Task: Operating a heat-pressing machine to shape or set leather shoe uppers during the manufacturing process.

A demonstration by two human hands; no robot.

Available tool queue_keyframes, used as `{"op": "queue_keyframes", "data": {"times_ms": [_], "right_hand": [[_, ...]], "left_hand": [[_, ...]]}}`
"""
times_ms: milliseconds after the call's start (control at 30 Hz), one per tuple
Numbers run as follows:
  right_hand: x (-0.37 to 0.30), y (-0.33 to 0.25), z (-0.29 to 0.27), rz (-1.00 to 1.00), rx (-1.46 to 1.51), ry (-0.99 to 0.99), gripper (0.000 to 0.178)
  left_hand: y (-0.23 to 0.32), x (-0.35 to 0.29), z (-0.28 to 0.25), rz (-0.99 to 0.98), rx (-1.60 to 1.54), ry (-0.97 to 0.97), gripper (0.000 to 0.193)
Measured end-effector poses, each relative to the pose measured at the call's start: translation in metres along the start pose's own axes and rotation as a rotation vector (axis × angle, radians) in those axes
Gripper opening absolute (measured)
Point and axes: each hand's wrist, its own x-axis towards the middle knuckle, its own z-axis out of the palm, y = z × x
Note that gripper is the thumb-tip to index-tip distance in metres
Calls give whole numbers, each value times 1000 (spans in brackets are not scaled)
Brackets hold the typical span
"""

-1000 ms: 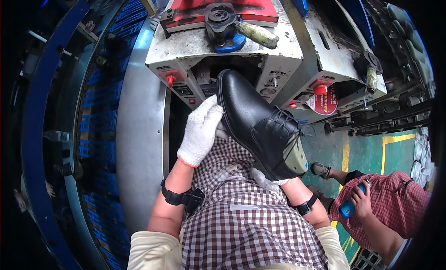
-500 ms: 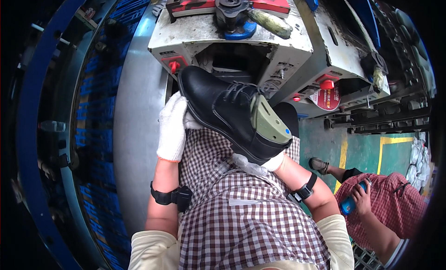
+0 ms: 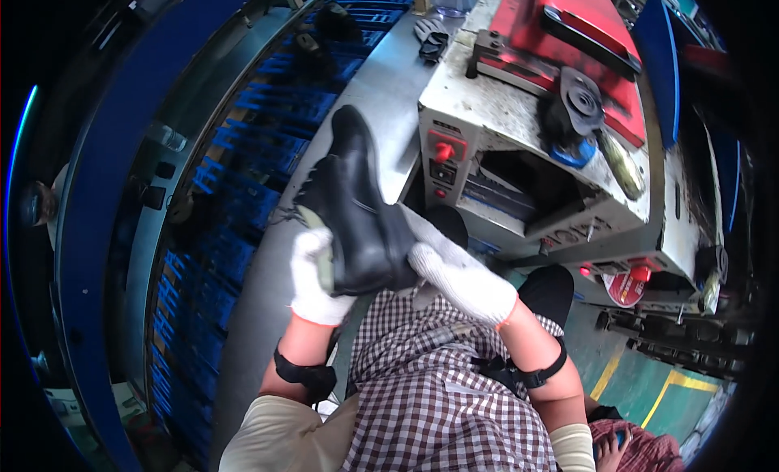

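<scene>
One held black shoe (image 3: 357, 224), two gloved hands (image 3: 469, 284)

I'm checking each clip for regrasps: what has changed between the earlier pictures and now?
The black shoe moved left, away from the white machine toward the metal bench, laces now facing left. The left hand let go of its toe and holds the ankle end; the right hand stays by the heel. The view swung left. Both gloved hands stay on the shoe.
</scene>
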Motion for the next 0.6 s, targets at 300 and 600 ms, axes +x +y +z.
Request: {"op": "queue_keyframes", "data": {"times_ms": [300,600], "right_hand": [[-19,50,-51,-125,144,338,59],[-32,91,-75,-83,284,652,68]], "left_hand": [[173,211,-41,269,579,276,14],[241,384,-81,643,1299,667,106]]}}
